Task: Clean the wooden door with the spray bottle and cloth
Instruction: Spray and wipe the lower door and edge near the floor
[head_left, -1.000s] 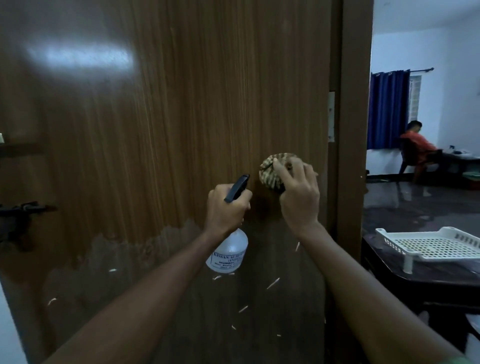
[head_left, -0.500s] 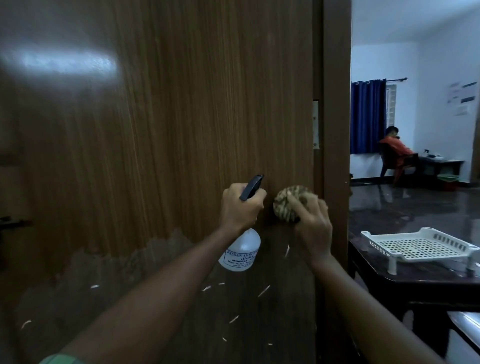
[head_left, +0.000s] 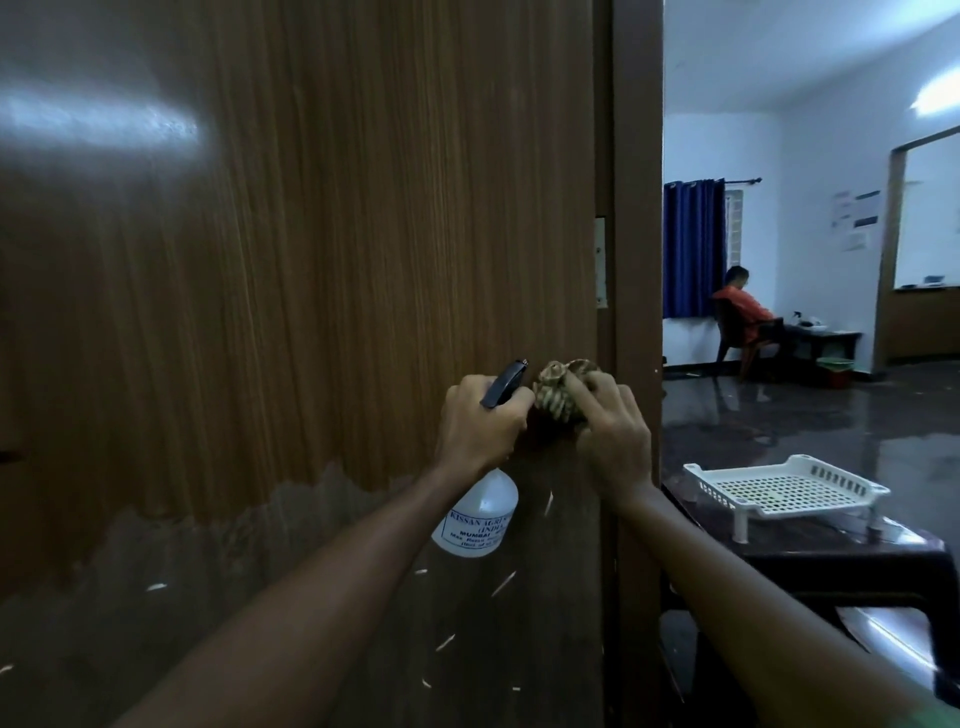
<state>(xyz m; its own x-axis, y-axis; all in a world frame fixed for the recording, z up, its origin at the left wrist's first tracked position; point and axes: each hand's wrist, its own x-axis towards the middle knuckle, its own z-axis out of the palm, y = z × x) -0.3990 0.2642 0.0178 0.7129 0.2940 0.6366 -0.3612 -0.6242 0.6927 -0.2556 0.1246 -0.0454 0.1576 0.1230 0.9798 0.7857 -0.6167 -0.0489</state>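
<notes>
Your left hand (head_left: 480, 423) has its grip clenched round the neck of the one spray bottle (head_left: 478, 514), whose white body hangs below the fist. Your right hand (head_left: 613, 431) grips the one bunched cloth (head_left: 558, 392), pressed against the wooden door (head_left: 311, 260) beside its right edge. The two hands nearly touch. Right of the door frame (head_left: 636, 208), one white perforated tray (head_left: 789, 488) stands on a dark bench (head_left: 831, 558); farther in, a seated person (head_left: 743, 312).
</notes>
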